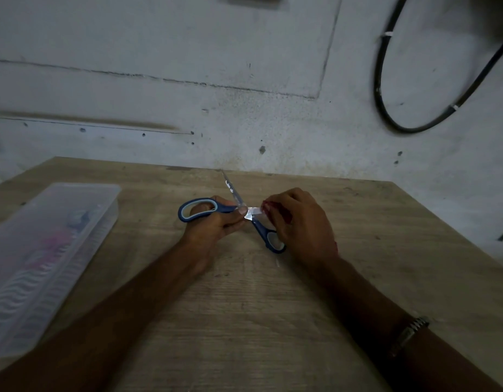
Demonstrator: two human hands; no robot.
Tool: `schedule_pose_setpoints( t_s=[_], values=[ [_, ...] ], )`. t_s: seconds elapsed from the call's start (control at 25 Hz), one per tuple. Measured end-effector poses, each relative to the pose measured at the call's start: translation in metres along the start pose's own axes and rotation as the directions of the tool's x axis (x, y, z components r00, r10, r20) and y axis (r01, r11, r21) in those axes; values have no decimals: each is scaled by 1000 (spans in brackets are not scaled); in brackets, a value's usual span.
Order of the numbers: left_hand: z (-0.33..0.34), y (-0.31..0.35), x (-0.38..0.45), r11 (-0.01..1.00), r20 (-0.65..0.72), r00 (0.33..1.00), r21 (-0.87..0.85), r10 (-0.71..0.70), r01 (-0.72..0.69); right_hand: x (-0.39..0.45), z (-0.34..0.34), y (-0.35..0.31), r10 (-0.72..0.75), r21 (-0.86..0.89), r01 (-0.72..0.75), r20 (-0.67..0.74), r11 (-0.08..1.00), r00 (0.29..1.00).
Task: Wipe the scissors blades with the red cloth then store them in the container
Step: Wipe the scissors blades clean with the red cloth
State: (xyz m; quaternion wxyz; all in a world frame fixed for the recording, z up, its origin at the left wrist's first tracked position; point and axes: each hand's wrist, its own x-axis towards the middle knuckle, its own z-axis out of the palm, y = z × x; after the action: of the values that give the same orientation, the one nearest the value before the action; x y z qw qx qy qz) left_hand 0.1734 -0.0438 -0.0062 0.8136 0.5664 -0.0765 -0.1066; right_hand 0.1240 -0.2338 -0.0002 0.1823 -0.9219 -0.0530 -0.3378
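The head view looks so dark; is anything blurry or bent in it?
Head view: dim overall, forearms nearly black; brightest glint on the scissors blade near the left hand; container at left is soft and smeared; the table edges bow from the wide lens.

Bare forearms; metal link watch (pixel 409 335) on right wrist.

Bare table (pixel 273 321) lies between the hands and the container (pixel 46 250) at left.
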Motion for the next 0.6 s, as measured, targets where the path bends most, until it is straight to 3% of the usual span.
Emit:
schedule_pose_setpoints(
  t_s=[0.12,0.28,0.36,0.52,0.6],
  values=[
    [2,1,0,1000,8,1000,-3,-16,16,1,-4,-1,168,55,-165,-57,985,984],
    [0,-1,-1,999,19,1000,38,24,-25,-5,0,-24,-26,117,26,2,993,1000],
    [-1,-1,0,999,41,999,28,23,-25,-3,0,-15,-47,158,47,-8,986,999],
    [-1,0,0,1000,23,1000,23,19,-20,1,-2,4,253,212,-224,-122,951,960],
    [3,-1,-2,999,12,1000,41,26,-27,-2,-1,-8,183,223,-152,-124,963,975]
  ],
)
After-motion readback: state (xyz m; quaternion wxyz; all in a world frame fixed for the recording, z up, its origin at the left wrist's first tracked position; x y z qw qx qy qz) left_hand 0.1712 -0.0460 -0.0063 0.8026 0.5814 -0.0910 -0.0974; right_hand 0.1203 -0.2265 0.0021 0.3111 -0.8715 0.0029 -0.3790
